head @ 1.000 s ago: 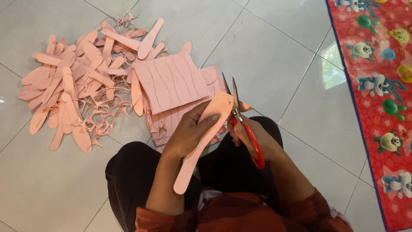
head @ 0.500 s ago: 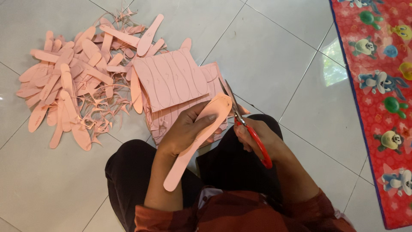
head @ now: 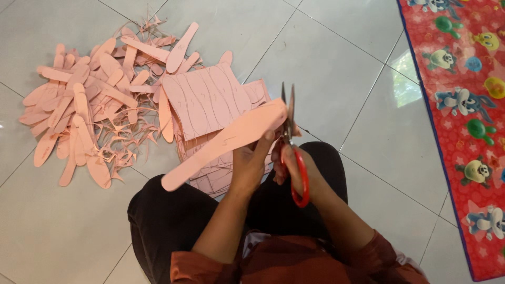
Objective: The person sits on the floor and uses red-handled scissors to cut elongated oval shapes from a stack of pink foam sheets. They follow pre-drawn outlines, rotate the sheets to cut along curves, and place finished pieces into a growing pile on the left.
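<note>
Tilted flatter, pink strip (head: pixel 226 142) in left hand (head: pixel 252 163).

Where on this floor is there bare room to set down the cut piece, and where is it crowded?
Bare tiles lie between the marked sheets and the red patterned mat, and also lower left beside the knee. The upper left is crowded with the pile of cut shapes and offcuts.
</note>
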A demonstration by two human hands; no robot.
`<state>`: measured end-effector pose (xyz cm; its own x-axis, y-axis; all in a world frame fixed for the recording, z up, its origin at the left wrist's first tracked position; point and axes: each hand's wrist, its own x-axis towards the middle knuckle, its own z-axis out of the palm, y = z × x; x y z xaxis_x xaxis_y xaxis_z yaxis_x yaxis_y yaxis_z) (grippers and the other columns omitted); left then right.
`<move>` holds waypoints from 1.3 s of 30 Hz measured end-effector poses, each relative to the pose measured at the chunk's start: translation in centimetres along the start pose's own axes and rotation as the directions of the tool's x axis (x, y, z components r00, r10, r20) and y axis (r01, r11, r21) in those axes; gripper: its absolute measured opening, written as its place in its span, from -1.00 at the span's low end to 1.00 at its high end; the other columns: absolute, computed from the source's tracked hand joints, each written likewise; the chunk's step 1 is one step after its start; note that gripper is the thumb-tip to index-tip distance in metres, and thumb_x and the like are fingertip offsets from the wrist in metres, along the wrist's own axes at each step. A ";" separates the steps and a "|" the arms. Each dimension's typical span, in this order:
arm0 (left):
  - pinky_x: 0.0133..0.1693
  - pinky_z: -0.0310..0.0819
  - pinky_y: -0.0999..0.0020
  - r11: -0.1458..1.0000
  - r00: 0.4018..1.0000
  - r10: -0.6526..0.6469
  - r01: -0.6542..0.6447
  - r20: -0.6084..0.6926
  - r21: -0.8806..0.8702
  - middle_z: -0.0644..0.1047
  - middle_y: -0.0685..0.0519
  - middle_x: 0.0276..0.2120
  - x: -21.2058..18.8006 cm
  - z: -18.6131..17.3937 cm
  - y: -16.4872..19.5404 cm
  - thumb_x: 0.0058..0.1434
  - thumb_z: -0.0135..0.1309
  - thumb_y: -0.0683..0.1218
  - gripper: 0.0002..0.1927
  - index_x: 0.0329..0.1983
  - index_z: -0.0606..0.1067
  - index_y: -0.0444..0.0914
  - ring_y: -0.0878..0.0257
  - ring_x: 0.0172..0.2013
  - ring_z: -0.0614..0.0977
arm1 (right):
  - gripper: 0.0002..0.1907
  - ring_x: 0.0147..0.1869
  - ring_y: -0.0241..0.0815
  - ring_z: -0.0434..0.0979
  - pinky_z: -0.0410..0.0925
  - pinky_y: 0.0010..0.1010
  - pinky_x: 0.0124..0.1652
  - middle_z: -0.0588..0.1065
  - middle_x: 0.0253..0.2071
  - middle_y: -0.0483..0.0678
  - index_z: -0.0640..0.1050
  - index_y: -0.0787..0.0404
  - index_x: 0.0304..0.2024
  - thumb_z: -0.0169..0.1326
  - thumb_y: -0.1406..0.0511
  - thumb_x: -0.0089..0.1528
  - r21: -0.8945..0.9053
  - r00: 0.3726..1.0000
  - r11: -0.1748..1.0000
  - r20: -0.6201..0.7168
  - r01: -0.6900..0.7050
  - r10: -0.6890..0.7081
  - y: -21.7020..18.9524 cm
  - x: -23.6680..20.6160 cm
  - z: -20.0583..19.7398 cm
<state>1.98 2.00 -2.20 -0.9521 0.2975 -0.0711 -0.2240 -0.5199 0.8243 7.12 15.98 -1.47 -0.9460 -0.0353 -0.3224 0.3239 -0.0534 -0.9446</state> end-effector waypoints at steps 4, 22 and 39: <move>-0.21 0.52 0.44 0.998 0.992 0.059 -0.059 -0.112 0.002 0.58 0.03 -0.23 0.0 1.2 0.7 0.44 0.00 -0.08 -0.74 -0.02 0.49 -0.40 0.36 -0.25 0.59 | -0.32 -0.41 -0.23 0.42 0.36 -0.39 -0.32 0.39 -0.45 -0.09 0.44 0.31 -0.06 -0.26 -0.18 0.36 -0.080 0.996 0.995 0.065 0.060 -0.055 1.0 -0.2 -0.3; -0.07 0.62 0.37 0.995 0.993 -0.090 0.088 -0.075 -0.038 0.62 0.01 -0.22 0.6 0.7 2.6 0.36 0.08 -0.07 -0.74 -0.02 0.54 -0.36 0.32 -0.21 0.66 | -0.39 -0.50 -0.32 0.33 0.37 -0.43 -0.37 0.30 -0.53 -0.17 0.39 0.22 -0.22 -0.27 -0.18 0.36 -0.081 0.999 0.996 0.041 0.030 -0.026 -2.0 -1.8 0.0; -0.16 0.60 0.37 0.982 0.983 -0.181 0.179 -0.015 -0.064 0.61 0.02 -0.32 1.3 -1.8 3.4 0.31 0.18 -0.05 -0.75 -0.13 0.57 -0.35 0.30 -0.30 0.63 | -0.38 -0.65 -0.35 0.25 0.29 -0.49 -0.58 0.27 -0.64 -0.17 0.40 0.22 -0.41 -0.12 -0.19 0.29 -0.176 0.996 0.982 0.053 -0.068 0.078 -3.0 -2.9 -1.1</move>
<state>-0.38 -0.81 -0.54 -0.8990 0.3745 -0.2271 -0.4040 -0.5086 0.7604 8.85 17.31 2.26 -0.9157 -0.0917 -0.3912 0.3791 0.1253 -0.9168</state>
